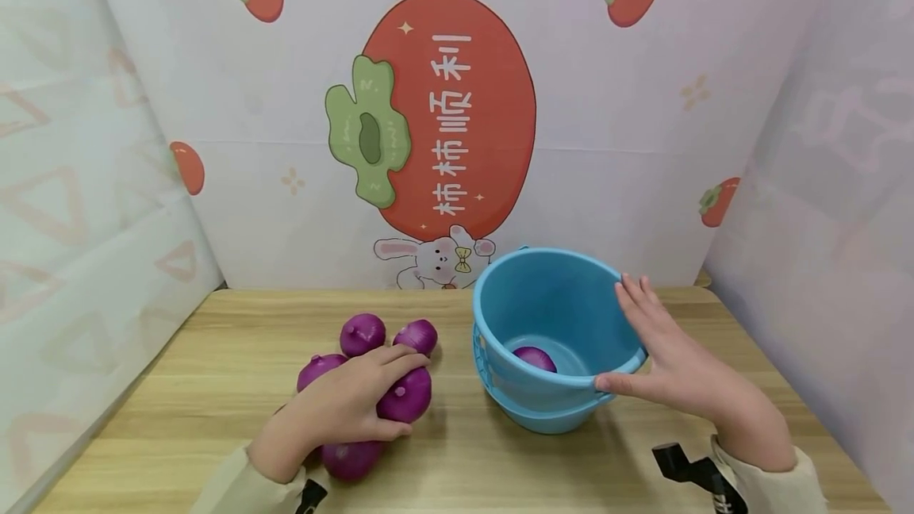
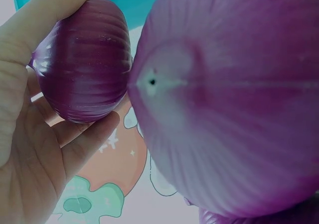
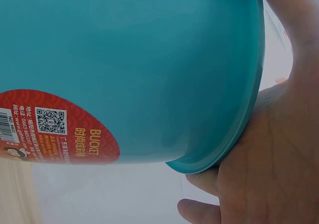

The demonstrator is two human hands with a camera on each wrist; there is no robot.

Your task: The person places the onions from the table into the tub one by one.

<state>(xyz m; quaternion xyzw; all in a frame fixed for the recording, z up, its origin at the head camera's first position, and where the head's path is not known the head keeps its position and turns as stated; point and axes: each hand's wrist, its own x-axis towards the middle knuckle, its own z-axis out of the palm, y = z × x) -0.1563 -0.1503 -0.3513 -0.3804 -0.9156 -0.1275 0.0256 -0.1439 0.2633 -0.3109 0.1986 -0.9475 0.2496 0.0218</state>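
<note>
My left hand [image 1: 350, 395] holds a purple onion [image 1: 405, 397] at the near right of a cluster on the table. In the left wrist view its thumb and fingers wrap around that onion [image 2: 84, 59], while a larger onion [image 2: 234, 94] looms close to the camera. My right hand [image 1: 678, 355] spreads against the right rim of a light blue bucket [image 1: 493, 347]. Its thumb touches the front rim, and its straight fingers reach along the right side. Inside the bucket one onion [image 1: 534, 357] lies on the bottom, partly hidden by the front wall.
Around my left hand lie other onions, including one at the back [image 1: 362, 334], another beside it [image 1: 417, 336] and one in front [image 1: 351, 460]. The wooden table [image 1: 457, 466] meets a printed backdrop [image 1: 607, 181]. A red label [image 3: 70, 129] shows on the bucket's outside.
</note>
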